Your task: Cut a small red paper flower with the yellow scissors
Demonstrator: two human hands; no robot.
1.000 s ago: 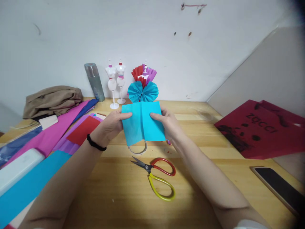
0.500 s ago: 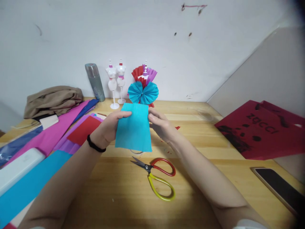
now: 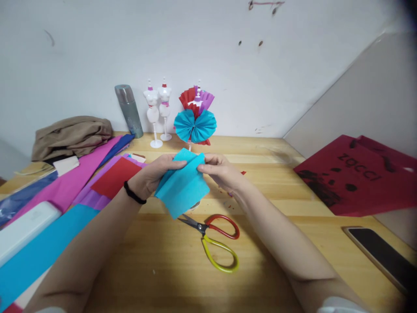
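Observation:
Above the table, a blue sheet of crepe paper point(image 3: 184, 189) is held between both hands, tilted and partly folded at its top. My left hand point(image 3: 163, 171) pinches its upper left part, thumb on the face toward me. At the upper right edge, my right hand point(image 3: 218, 169) grips the paper between thumb and fingers. Below the paper lie scissors point(image 3: 202, 228) with one red and one yellow handle, blades slightly apart. Behind the hands stands a mini mannequin dressed in red and purple pleats, with a blue pleated paper bow point(image 3: 194, 126) in front.
Two bare white mini mannequins point(image 3: 153, 114) and a grey-green flask point(image 3: 129, 112) stand by the wall. Coloured paper sheets point(image 3: 114, 178), a white box-like object point(image 3: 28, 228) and brown cloth point(image 3: 73, 134) lie left. A red bag point(image 3: 355, 182) and a phone point(image 3: 381, 256) lie right.
The blue paper has turned from nearly upright and flat to tilted, with a fold at the top. My right hand has moved slightly left, its thumb now on the paper's face.

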